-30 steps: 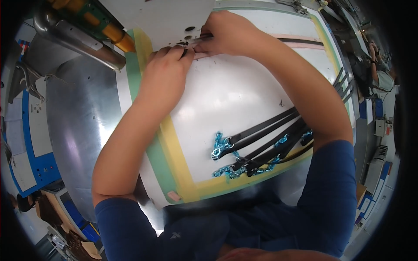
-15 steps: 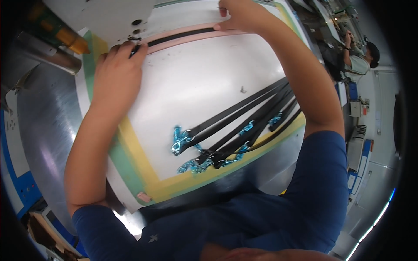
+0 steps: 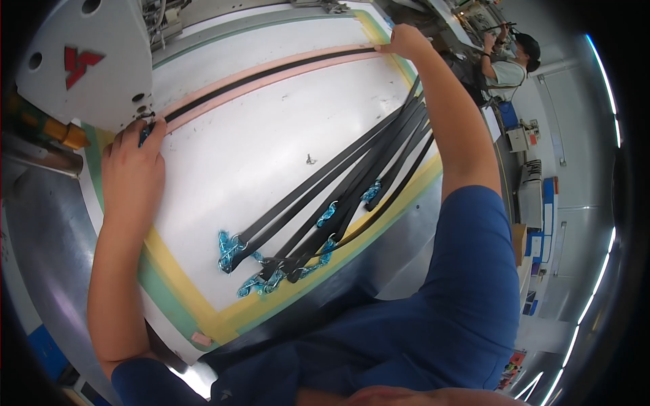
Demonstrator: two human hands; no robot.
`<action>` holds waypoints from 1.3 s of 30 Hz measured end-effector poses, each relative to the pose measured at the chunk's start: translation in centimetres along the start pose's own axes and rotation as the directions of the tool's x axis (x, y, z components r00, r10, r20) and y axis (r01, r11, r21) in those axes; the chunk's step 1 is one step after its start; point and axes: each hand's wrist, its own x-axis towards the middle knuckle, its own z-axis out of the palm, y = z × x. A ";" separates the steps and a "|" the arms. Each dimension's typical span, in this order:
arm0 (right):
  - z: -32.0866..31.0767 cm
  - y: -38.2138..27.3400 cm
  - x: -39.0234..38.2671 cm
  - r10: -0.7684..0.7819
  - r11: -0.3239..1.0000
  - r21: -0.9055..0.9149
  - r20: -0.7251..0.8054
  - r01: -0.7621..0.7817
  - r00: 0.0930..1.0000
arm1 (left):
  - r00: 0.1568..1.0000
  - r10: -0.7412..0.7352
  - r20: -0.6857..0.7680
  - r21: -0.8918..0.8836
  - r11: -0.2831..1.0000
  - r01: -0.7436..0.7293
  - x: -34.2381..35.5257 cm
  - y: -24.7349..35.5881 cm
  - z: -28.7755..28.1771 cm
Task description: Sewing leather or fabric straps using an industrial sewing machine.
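Observation:
A long black strap (image 3: 271,70) lies stretched across the white work board (image 3: 237,162), between two pink strips (image 3: 223,101). My left hand (image 3: 134,162) is closed on its left end, where a small dark, bluish piece shows between thumb and fingers. At the right end, my right hand (image 3: 408,44) pinches the strap with thumb and fingertips. Nearer to me, a bundle of black straps (image 3: 352,169) rests slantwise on the board. Metal clips in shiny blue wrapping (image 3: 230,250) hang at the bundle's near ends.
A white machine head (image 3: 88,61) stands just beyond my left hand, with a metal cylinder (image 3: 47,159) below it. Yellow tape (image 3: 183,277) and green tape (image 3: 162,294) border the board. A small metal bit (image 3: 311,160) lies mid-board. A co-worker (image 3: 508,71) sits at the far right.
My right hand has slid outward to the right along the strap, so a longer stretch shows between my hands. My left hand keeps its hold at the left end. The view has shifted.

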 end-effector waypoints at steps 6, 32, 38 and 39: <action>1.5 -0.9 -3.5 0.015 0.967 0.256 -0.083 0.007 0.996 | 0.998 -0.029 -0.062 -0.233 0.972 0.014 0.3 -0.5 1.0; -5.0 -30.4 -17.5 -0.729 0.446 0.408 -0.350 0.797 0.588 | 0.992 -0.060 -0.115 -0.234 0.972 0.032 -1.7 0.4 -1.6; -4.5 -30.4 -17.1 -0.737 0.469 0.325 -0.369 0.821 0.567 | 0.996 -0.048 -0.069 -0.155 0.987 0.037 -0.9 0.5 -1.5; -4.6 -30.5 -17.1 -0.749 0.479 0.289 -0.357 0.829 0.558 | 0.997 -0.040 -0.066 -0.131 0.991 0.031 -0.7 0.4 -1.5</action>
